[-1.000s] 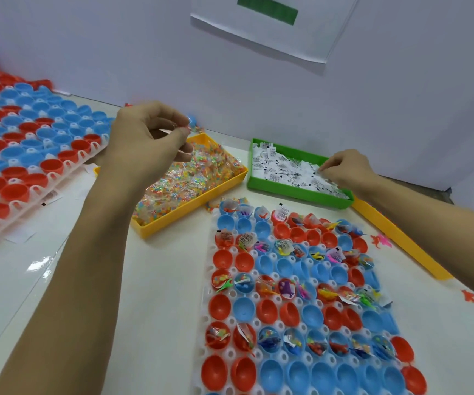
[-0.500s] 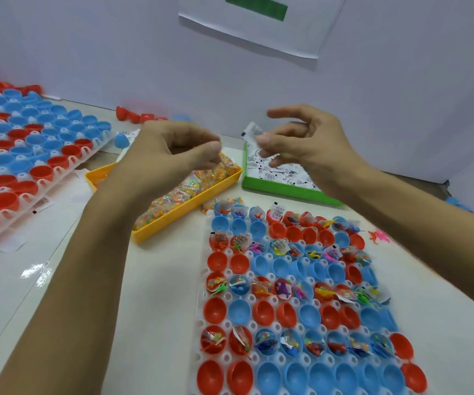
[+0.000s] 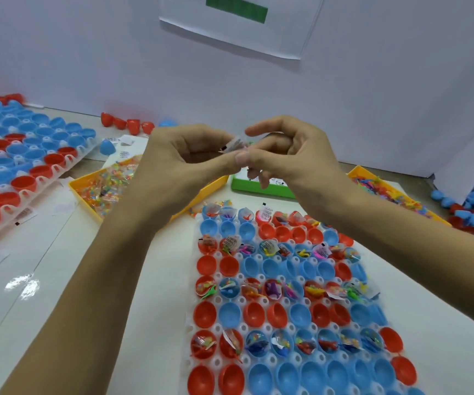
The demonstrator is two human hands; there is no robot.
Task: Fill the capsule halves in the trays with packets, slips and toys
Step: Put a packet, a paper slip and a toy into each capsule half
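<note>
The left hand [image 3: 184,155] and the right hand [image 3: 290,155] meet in mid-air above the far end of the desk [image 3: 116,323], fingertips together. Both pinch a small crumpled packet [image 3: 233,144] with a paper slip against it, the left thumb pressed to it from below, the right index finger raised above it. Whether each hand holds a separate piece cannot be told.

Below the hands, at 6 o'clock, lies the white tray [image 3: 284,317] of red and blue capsule halves; rows alternate, some halves holding packets, slips and toys, others bare. At 7 o'clock from the hands stands a yellow bin [image 3: 87,192] of clear packets with coloured beads. Just under the right hand a green bin [image 3: 261,189] of slips shows, partly hidden. At 3 o'clock a second yellow bin [image 3: 372,181] holds small coloured toys. At 9 o'clock another tray [image 3: 25,166] of capsule halves sits on the desk's left edge. Loose red halves [image 3: 127,124] lie by the wall at 11 o'clock.
</note>
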